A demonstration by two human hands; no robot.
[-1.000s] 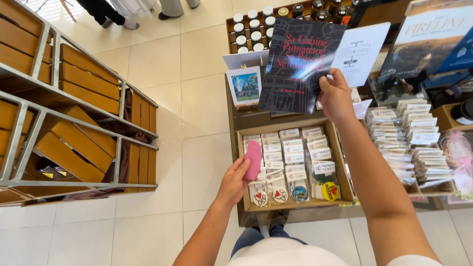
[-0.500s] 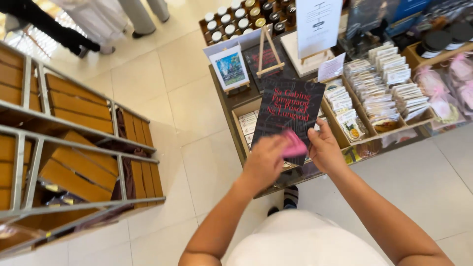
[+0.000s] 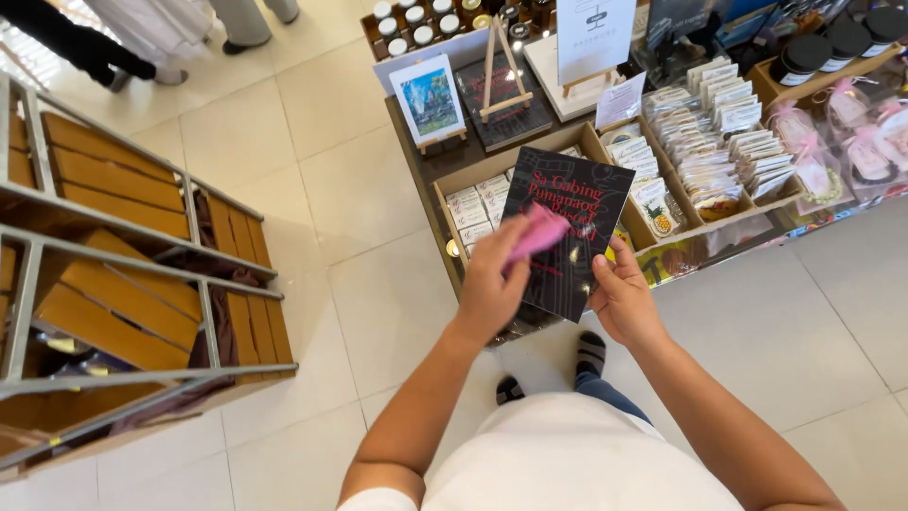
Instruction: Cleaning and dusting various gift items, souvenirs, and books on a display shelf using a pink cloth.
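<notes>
Shop floor of pale tiles (image 3: 322, 189), wooden slatted rack (image 3: 113, 274) on the left, display table (image 3: 426, 166) with trays of small packets (image 3: 705, 142) ahead. Right hand (image 3: 622, 301) grips a black book (image 3: 567, 227) at its lower edge, thumb on the cover, held tilted above the table's front tray. Left hand (image 3: 492, 284) is closed around a pink cloth (image 3: 537, 233), pressing it on the book's cover. Small framed picture (image 3: 430, 99) stands on an easel behind; jars (image 3: 407, 24) at the back.
</notes>
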